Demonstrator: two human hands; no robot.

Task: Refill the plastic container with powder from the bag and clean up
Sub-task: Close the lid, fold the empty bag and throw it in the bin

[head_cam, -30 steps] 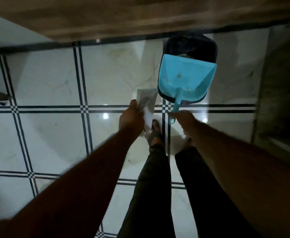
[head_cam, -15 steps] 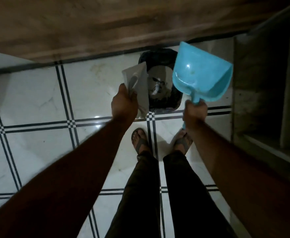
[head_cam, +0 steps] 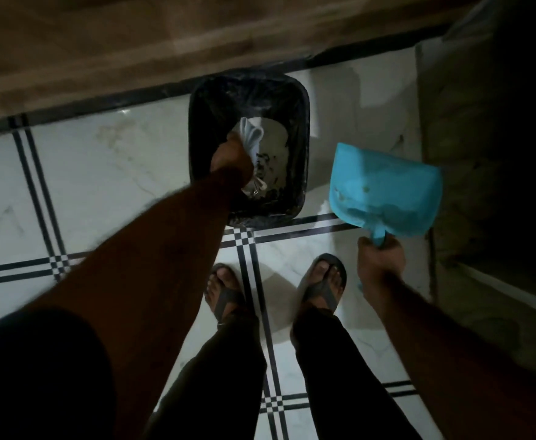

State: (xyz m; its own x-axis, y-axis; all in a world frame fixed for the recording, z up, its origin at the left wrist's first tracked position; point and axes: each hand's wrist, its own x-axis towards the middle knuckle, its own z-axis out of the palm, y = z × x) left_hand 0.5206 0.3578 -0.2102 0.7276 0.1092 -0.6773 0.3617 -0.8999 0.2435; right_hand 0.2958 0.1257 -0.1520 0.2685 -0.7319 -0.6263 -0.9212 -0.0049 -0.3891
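Note:
A black lined trash bin (head_cam: pixel 298 128) stands on the tiled floor by the wall, with pale powder and scraps inside. My left hand (head_cam: pixel 230 160) reaches over the bin's opening, shut on a crumpled white bag (head_cam: pixel 252 136) held inside the rim. To the right of the bin, my right hand (head_cam: pixel 379 265) grips the handle of a light blue dustpan (head_cam: pixel 387 188), whose pan is tilted up and away from the bin. The plastic container is not in view.
My two feet in sandals (head_cam: pixel 324 290) stand just in front of the bin on the white tiles with black lines. A wooden wall base (head_cam: pixel 133 58) runs along the far side. A dark step or cabinet edge (head_cam: pixel 482 185) rises at the right.
My left hand has moved the white bag from beside the bin to over its opening. The dustpan has swung right and lower, away from the bin.

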